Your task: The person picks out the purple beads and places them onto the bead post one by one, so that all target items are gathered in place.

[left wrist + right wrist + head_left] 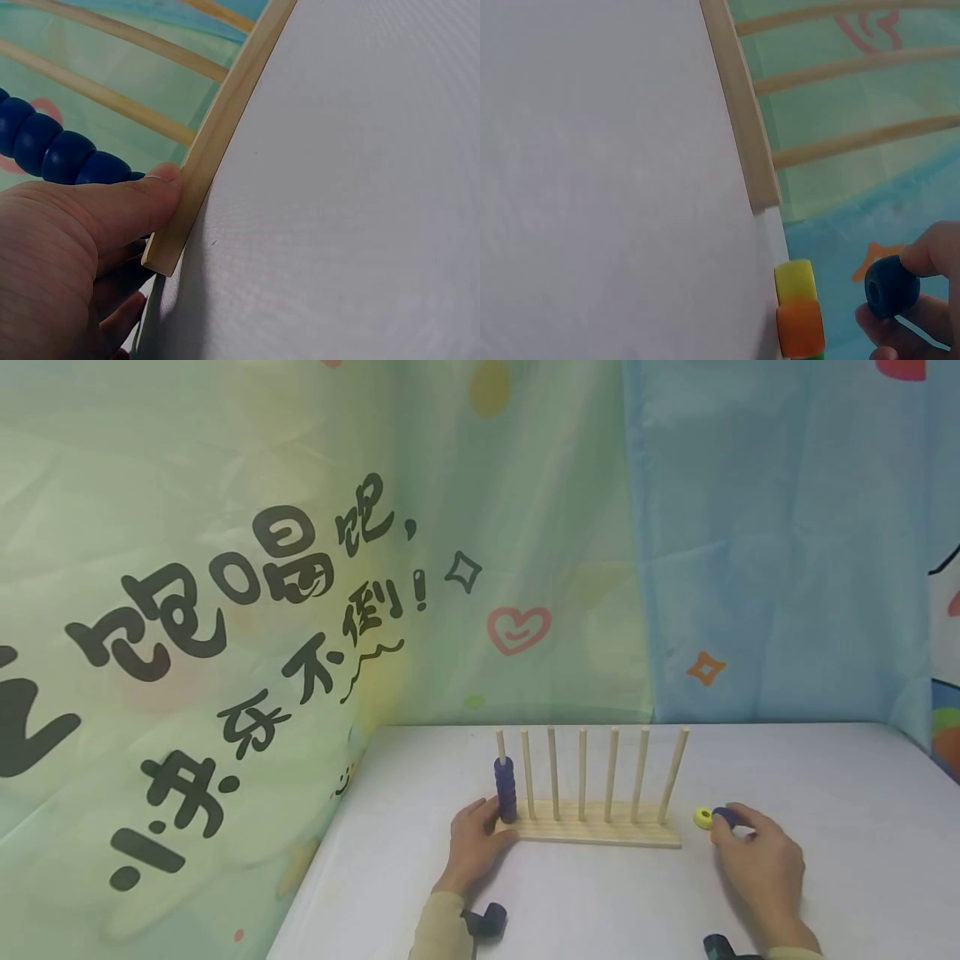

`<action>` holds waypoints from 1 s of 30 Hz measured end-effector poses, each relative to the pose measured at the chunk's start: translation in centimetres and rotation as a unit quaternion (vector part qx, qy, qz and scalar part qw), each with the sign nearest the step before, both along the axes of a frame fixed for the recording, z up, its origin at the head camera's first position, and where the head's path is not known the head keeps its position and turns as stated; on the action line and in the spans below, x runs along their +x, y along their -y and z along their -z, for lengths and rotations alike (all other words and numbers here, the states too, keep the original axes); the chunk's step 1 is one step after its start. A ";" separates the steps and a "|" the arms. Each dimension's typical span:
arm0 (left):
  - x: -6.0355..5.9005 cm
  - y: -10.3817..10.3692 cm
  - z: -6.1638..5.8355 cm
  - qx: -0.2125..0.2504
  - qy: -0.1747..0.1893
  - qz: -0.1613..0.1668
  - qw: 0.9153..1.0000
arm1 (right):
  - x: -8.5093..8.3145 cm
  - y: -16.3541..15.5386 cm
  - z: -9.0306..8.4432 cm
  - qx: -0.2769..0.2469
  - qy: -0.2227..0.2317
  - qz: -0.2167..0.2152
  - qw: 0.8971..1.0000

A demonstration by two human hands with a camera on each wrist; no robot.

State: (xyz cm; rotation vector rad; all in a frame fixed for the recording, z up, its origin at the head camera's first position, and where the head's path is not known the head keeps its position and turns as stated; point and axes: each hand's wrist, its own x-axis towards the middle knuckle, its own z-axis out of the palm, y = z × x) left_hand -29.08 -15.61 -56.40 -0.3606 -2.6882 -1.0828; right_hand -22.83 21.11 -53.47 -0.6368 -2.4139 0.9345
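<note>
A wooden peg rack with several upright pegs stands on the table. Its leftmost peg carries a stack of dark blue beads, with bare wood showing above them. My left hand holds the left end of the base, thumb against the front edge beside that stack. To the right of the rack, my right hand pinches a single blue bead between thumb and fingers, its hole visible in the right wrist view. Close by it on the table lies a yellow bead. The other pegs bear no beads.
An orange bead sits against the yellow one in the right wrist view, with a green sliver at the frame's bottom edge. The white table meets printed curtains at the back and left.
</note>
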 end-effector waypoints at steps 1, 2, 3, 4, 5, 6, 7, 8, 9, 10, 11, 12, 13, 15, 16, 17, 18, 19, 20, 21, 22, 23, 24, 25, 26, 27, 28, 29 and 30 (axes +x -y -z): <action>0.0 0.0 0.0 -0.001 0.000 0.000 1.000 | 0.0 0.2 0.0 0.004 -0.006 -0.003 1.000; 0.0 0.0 0.0 -0.002 0.000 0.001 1.000 | 0.0 0.4 0.0 0.008 -0.013 -0.008 1.000; 0.0 0.0 0.0 -0.003 -0.001 0.001 1.000 | 0.0 0.6 0.1 0.014 -0.023 -0.013 1.000; 0.0 0.0 0.0 -0.004 -0.003 0.002 1.000 | 0.1 0.7 0.1 0.022 -0.030 -0.020 0.999; 0.0 0.0 -0.1 -0.004 -0.005 0.003 1.000 | 0.1 0.9 0.1 0.026 -0.036 -0.026 0.999; 0.0 0.0 -0.1 -0.006 -0.007 0.004 1.000 | 0.2 1.0 0.1 0.029 -0.037 -0.033 0.998; 0.1 0.0 -0.1 -0.005 -0.009 0.005 1.000 | 0.3 1.1 0.1 0.028 -0.042 -0.040 0.998; 0.1 0.0 -0.2 -0.007 -0.014 0.007 1.000 | 0.3 1.2 0.0 0.027 -0.043 -0.048 0.998; 0.1 0.0 -0.2 -0.007 -0.016 0.008 1.000 | 0.4 1.4 0.0 0.022 -0.042 -0.055 0.997; 0.1 0.0 -0.2 -0.007 -0.017 0.008 1.000 | 0.5 1.5 -0.1 0.020 -0.044 -0.062 0.997; 0.2 0.0 -0.3 -0.008 -0.017 0.008 1.000 | 0.6 1.7 -0.1 0.015 -0.043 -0.067 0.997; 0.2 0.0 -0.3 -0.007 -0.018 0.009 1.000 | 0.7 1.8 -0.1 0.012 -0.040 -0.071 0.997; 0.2 0.0 -0.3 -0.008 -0.019 0.009 1.000 | 0.7 2.0 -0.1 0.011 -0.039 -0.075 0.996; 0.2 0.0 -0.3 -0.006 -0.018 0.008 1.000 | 0.8 2.3 -0.1 0.015 -0.040 -0.079 0.996; 0.2 0.0 -0.4 -0.006 -0.018 0.009 1.000 | 0.8 2.5 0.0 0.021 -0.044 -0.079 0.996; 0.2 0.0 -0.4 -0.005 -0.018 0.008 1.000 | 0.8 2.6 0.0 0.026 -0.047 -0.080 0.995; 0.2 0.0 -0.4 -0.003 -0.018 0.008 1.000 | 0.8 2.8 0.0 0.032 -0.054 -0.080 0.995; 0.2 0.0 -0.3 -0.003 -0.018 0.008 1.000 | 0.8 2.8 0.1 0.039 -0.066 -0.079 0.994; 0.2 0.0 -0.4 -0.002 -0.018 0.008 1.000 | 0.8 2.9 0.2 0.048 -0.075 -0.081 0.993; 0.2 0.0 -0.4 -0.002 -0.017 0.008 1.000 | 0.8 3.0 0.2 0.053 -0.081 -0.083 0.992; 0.2 0.0 -0.4 -0.002 -0.017 0.007 1.000 | 0.8 3.1 0.3 0.060 -0.084 -0.085 0.991; 0.2 0.0 -0.3 -0.001 -0.016 0.007 1.000 | 0.8 3.2 0.3 0.063 -0.083 -0.087 0.991; 0.2 0.0 -0.3 -0.001 -0.016 0.008 1.000 | 0.8 3.3 0.4 0.064 -0.078 -0.089 0.991; 0.2 0.0 -0.3 -0.001 -0.016 0.008 1.000 | 0.8 3.4 0.4 0.061 -0.070 -0.094 0.991; 0.2 0.0 -0.3 0.000 -0.015 0.008 1.000 | 0.9 3.6 0.4 0.054 -0.058 -0.098 0.992; 0.2 0.0 -0.3 0.001 -0.015 0.007 1.000 | 0.9 3.8 0.3 0.047 -0.047 -0.101 0.993; 0.2 0.0 -0.3 0.002 -0.015 0.008 1.000 | 0.9 3.9 0.3 0.041 -0.036 -0.103 0.993; 0.3 0.0 -0.3 0.003 -0.015 0.007 1.000 | 0.9 4.1 0.2 0.033 -0.026 -0.108 0.993; 0.3 -0.1 -0.3 0.004 -0.016 0.008 1.000 | 1.0 4.3 0.1 0.027 -0.016 -0.114 0.993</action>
